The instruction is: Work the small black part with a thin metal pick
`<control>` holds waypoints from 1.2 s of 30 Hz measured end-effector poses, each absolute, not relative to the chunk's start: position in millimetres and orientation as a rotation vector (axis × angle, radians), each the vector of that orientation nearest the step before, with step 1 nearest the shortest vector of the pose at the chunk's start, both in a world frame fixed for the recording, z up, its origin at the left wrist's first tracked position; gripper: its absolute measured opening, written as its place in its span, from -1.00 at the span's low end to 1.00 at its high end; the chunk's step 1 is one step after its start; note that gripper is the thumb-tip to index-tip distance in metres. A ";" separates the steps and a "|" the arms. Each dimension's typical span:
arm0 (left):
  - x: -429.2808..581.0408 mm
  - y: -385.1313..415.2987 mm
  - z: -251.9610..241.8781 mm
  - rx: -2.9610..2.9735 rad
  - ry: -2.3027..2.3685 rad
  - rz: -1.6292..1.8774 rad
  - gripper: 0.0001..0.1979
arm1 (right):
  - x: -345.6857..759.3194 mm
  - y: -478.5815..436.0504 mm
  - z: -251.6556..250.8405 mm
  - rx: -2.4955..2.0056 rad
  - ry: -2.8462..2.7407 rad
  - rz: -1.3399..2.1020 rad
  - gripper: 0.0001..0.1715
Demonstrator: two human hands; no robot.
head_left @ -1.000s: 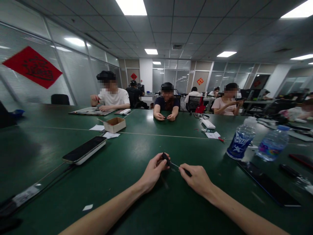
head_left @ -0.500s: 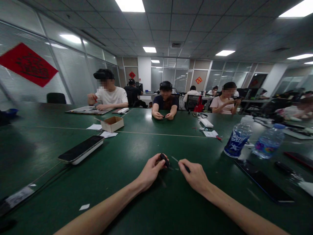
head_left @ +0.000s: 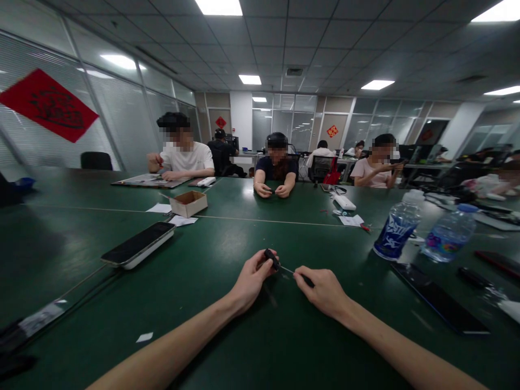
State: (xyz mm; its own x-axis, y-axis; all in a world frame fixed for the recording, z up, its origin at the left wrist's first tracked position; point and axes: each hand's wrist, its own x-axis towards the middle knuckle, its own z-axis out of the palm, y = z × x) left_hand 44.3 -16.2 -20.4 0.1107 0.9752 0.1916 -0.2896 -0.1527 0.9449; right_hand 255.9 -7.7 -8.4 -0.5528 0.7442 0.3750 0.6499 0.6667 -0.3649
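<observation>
My left hand (head_left: 252, 279) is closed around a small black block-like part (head_left: 272, 259), thumb on its near side. What kind of part it is, I cannot make out. In my right hand (head_left: 320, 287) is a screwdriver (head_left: 287, 270) with a thin metal shaft and a dark handle mostly hidden by the fingers. Its shaft points left, and the tip meets the lower right end of the black part. Both hands are just above the green table (head_left: 227, 336).
A phone on a white block (head_left: 138, 246) lies left, beyond it an open cardboard box (head_left: 189, 204). Two bottles (head_left: 396, 227) and a dark phone (head_left: 441, 298) are on the right. A co-worker (head_left: 276, 168) sits opposite, hands on the table; another person (head_left: 182, 157) sits far left.
The screwdriver's shaft, tilted up and apart from the black part before, now slopes down to the right with its tip at the part. My left hand has turned slightly.
</observation>
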 end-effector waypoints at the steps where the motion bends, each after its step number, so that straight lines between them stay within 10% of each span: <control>1: 44.3 -16.9 -19.4 1.185 0.813 1.353 -0.66 | 256.0 -7.4 -8.5 -1.078 -2.379 0.251 -0.70; 36: 45.6 -21.6 -12.7 1.223 0.824 1.320 -0.63 | 258.8 -10.8 -7.4 -1.037 -2.384 0.221 -0.68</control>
State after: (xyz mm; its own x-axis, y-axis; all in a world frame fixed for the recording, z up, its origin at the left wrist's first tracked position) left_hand 45.6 -21.6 -12.7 0.1361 0.9716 0.1938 -0.2528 -0.1551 0.9550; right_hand 258.8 -10.8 -7.4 -0.5672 0.7192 0.4012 0.6330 0.6924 -0.3463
